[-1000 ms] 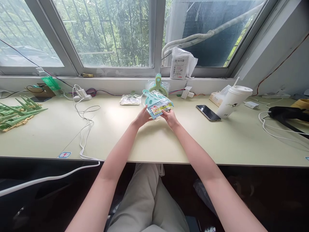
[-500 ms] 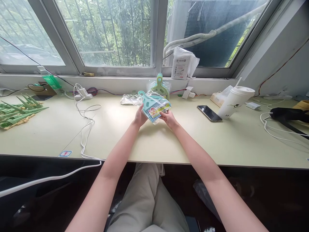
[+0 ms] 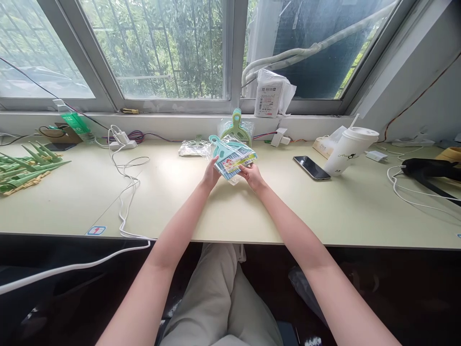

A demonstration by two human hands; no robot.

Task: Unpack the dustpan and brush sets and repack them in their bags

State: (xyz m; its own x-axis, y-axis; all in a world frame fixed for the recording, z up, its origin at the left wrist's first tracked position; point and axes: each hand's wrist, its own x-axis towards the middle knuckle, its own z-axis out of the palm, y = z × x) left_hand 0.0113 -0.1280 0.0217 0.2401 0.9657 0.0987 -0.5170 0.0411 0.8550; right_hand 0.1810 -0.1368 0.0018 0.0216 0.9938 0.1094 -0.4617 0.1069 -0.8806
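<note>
A blue-green plastic tool with a looped handle, in a clear wrapper with a colourful label, is a small dustpan-like package [image 3: 230,161] held above the table. My left hand [image 3: 211,173] grips its left edge, and my right hand [image 3: 252,176] pinches its lower right side. Behind it, a green package with a handle [image 3: 236,129] stands against the wall below the window. Just left of that lies another clear-wrapped package [image 3: 194,147] on the table.
On the pale table [image 3: 237,221], a phone [image 3: 311,168] and a white cup with straw [image 3: 347,151] are at right, near a black strap [image 3: 428,170]. White cables [image 3: 129,182] and green pointed pieces [image 3: 29,166] lie left. A wrapped box [image 3: 270,96] stands on the sill.
The held package has turned slightly clockwise and shifted a little to the right in my hands. Both hands keep their grip.
</note>
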